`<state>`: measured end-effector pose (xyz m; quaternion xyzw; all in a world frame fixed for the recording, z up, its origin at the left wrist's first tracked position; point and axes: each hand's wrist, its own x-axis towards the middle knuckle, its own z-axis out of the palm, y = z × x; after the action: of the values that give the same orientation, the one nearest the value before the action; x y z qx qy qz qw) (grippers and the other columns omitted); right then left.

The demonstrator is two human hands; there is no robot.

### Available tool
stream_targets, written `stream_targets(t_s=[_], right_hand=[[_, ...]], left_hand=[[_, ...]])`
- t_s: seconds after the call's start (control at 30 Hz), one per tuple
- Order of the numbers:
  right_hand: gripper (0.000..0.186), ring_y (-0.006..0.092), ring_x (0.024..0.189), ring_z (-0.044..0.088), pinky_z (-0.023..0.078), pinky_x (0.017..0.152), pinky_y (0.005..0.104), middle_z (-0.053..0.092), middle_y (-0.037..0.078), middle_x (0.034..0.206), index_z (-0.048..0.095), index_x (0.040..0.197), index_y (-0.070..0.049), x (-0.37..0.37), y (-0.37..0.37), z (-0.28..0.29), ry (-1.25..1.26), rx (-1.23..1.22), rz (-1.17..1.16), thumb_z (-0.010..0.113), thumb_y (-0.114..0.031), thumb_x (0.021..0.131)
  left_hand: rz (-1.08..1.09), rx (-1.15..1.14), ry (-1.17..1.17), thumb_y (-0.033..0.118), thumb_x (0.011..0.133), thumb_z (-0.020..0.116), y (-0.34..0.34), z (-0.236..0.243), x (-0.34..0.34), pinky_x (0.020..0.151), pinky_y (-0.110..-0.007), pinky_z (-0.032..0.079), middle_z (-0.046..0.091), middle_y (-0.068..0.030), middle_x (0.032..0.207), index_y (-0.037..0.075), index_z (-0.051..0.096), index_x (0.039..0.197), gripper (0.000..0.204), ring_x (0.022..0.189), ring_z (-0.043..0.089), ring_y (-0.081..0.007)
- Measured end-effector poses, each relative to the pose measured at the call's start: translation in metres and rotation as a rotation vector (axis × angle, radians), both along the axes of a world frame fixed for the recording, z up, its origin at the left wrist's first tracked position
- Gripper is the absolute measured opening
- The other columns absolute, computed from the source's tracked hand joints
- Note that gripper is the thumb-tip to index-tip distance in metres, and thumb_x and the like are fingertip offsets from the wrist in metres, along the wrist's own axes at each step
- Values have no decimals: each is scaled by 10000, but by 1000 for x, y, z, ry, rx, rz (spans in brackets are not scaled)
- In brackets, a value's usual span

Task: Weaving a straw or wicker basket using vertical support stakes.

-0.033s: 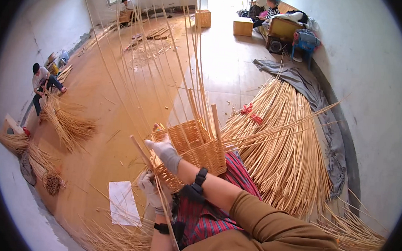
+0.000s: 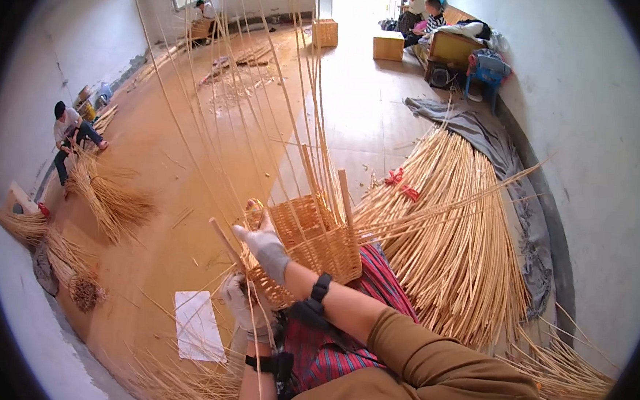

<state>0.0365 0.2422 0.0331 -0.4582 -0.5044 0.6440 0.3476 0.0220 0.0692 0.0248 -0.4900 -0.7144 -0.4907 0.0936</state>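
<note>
A half-woven wicker basket point(image 2: 324, 253) rests tilted on my lap, its long upright stakes rising far above the rim. My right hand point(image 2: 264, 246), in a pale glove with bare fingertips, grips the near left wall at its top edge, fingers inside. Below it, my left hand point(image 2: 242, 304), also gloved, is closed at the basket's left corner on a thin wicker strand point(image 2: 260, 321), whose tail hangs past my wrist. A thick corner stick point(image 2: 224, 239) sticks out just above that hand. Another corner stick point(image 2: 344, 194) stands on the far right side. The left fingertips are partly hidden.
A large fan of loose wicker rods point(image 2: 456, 245) lies at right, some reaching toward the basket. A white sheet point(image 2: 199, 324) and scattered strands lie at left. One person point(image 2: 71, 130) sits by a bundle of strands point(image 2: 108, 194); others sit farther back near box-shaped baskets point(image 2: 325, 33).
The strand's hanging tail has swung slightly left, toward my left forearm. The whole view has shifted a little; both hands stay at the same parts of the basket.
</note>
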Motion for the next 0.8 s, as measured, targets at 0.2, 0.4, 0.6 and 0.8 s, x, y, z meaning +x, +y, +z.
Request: stream_targets(t_s=[0.2, 0.4, 0.6, 0.8], right_hand=[[315, 52, 900, 584, 509, 794, 235, 712, 2, 1109, 681, 1306, -35, 19, -21, 14, 602, 160, -70, 627, -196, 1041], [352, 24, 710, 506, 460, 680, 195, 634, -72, 854, 733, 1204, -52, 43, -26, 43, 476, 106, 144, 601, -343, 1058], [475, 186, 1099, 610, 499, 989, 338, 632, 98, 1176, 542, 1427, -12, 56, -49, 73, 354, 749, -172, 636, -245, 1024], [277, 93, 976, 607, 498, 864, 261, 685, 18, 1157, 645, 1286, -31, 66, -34, 26, 574, 354, 72, 513, -137, 1068]], left_hand=[[7, -249, -90, 179, 881, 737, 11, 26, -3, 997, -501, 456, 660, -168, 1154, 55, 638, 1144, 308, 1137, 593, -385], [-83, -183, -69, 110, 814, 753, 13, 5, -27, 1011, -485, 496, 686, -156, 1161, 113, 680, 1110, 305, 1205, 605, -415], [-45, -18, 119, 104, 774, 808, 20, -4, -35, 1074, -503, 477, 708, -128, 1095, 108, 684, 1060, 312, 1137, 647, -379], [-119, 20, 178, 212, 711, 888, 32, 4, -34, 1103, -526, 460, 699, -102, 1106, 97, 669, 983, 368, 1120, 652, -341]])
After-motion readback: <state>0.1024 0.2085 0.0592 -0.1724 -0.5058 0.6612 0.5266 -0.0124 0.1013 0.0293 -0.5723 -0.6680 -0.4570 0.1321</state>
